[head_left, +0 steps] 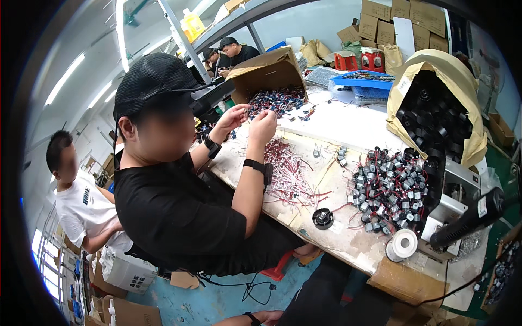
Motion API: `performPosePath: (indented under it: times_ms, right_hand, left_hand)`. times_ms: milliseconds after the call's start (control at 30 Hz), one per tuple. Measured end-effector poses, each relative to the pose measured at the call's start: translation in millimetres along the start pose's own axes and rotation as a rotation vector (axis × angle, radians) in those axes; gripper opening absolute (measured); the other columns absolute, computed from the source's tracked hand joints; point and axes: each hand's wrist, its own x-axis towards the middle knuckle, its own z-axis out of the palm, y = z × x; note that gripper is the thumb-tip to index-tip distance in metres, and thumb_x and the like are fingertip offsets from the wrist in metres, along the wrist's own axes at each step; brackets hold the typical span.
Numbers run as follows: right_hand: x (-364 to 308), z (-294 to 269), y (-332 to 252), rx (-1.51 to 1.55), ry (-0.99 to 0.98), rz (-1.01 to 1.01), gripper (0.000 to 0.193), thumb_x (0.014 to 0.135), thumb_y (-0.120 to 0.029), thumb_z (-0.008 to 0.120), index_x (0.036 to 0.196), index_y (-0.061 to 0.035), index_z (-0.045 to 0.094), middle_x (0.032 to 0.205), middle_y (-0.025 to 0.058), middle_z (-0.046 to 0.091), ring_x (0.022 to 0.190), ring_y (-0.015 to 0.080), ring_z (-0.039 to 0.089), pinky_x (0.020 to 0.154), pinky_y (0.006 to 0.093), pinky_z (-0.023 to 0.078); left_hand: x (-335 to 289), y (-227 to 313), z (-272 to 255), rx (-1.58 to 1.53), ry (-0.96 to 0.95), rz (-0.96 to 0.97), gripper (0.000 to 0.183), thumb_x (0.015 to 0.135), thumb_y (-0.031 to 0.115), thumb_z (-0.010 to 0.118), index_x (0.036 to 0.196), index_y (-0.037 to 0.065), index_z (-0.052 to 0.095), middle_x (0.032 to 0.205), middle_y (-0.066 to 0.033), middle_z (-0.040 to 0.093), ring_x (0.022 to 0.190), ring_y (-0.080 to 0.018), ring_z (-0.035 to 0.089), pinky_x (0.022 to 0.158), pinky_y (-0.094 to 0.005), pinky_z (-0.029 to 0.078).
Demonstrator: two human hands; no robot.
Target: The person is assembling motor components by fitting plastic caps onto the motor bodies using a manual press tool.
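Note:
At the lower edge my left hand [270, 317] shows only in part, a black band around its wrist. It rests low beside my dark-trousered leg [321, 296], below the level of the bench. The frame's edge cuts its fingers off, so I cannot make out whether it holds anything. My right hand is out of the picture. On the bench nearest me are a black round fan-like part [323, 218], a white spool [402, 245] and a heap of small silver motors [389, 190] with red wires.
A co-worker in black [168, 206] sits at the bench [348, 239], both hands raised over red and white wires [288, 174]. An open carton [272, 70] holds small wired parts. A bag [476, 108] of black housings and a black cylindrical tool [470, 217] stand right.

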Motion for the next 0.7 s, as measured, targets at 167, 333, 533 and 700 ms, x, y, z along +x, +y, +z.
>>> performPosePath:
  times_ms: [167,333,533,700]
  right_hand:
    - [57,14,-38,-0.058,0.054,-0.062,0.024,0.093,-0.019,0.058,0.109,-0.0038,0.066,0.083,0.0009,0.065,0.068,0.0191,0.059,0.063,0.0308,0.049]
    - [80,31,-135,-0.14,0.157,-0.147,0.024,0.092,-0.018,0.058,0.11,-0.0035,0.065,0.084,0.0016,0.065,0.069,0.0196,0.06,0.063,0.0314,0.049]
    - [54,57,-167,-0.197,0.242,-0.178,0.024,0.092,-0.017,0.058,0.111,-0.0031,0.064,0.085,0.0024,0.065,0.069,0.0201,0.06,0.064,0.0321,0.05]
    - [47,55,-129,-0.199,0.286,-0.22,0.024,0.092,-0.015,0.058,0.112,-0.0028,0.063,0.086,0.003,0.065,0.069,0.0205,0.061,0.064,0.0327,0.051]
  left_hand:
    - [-4,79,-33,0.086,0.002,0.189,0.034,0.095,0.03,0.05,0.125,0.014,0.056,0.121,-0.006,0.058,0.1,-0.0224,0.059,0.085,-0.0469,0.047]
    - [-3,211,-43,0.149,-0.054,0.402,0.03,0.095,0.028,0.05,0.121,0.013,0.055,0.116,-0.0052,0.057,0.097,-0.021,0.058,0.083,-0.0441,0.047]
    - [-85,313,-65,0.216,-0.06,0.603,0.025,0.095,0.024,0.05,0.116,0.012,0.055,0.11,-0.0043,0.056,0.094,-0.0194,0.057,0.081,-0.0408,0.047]
    - [-147,367,-81,0.316,-0.055,0.782,0.02,0.095,0.022,0.051,0.112,0.011,0.055,0.105,-0.0035,0.056,0.091,-0.018,0.057,0.079,-0.0379,0.046]
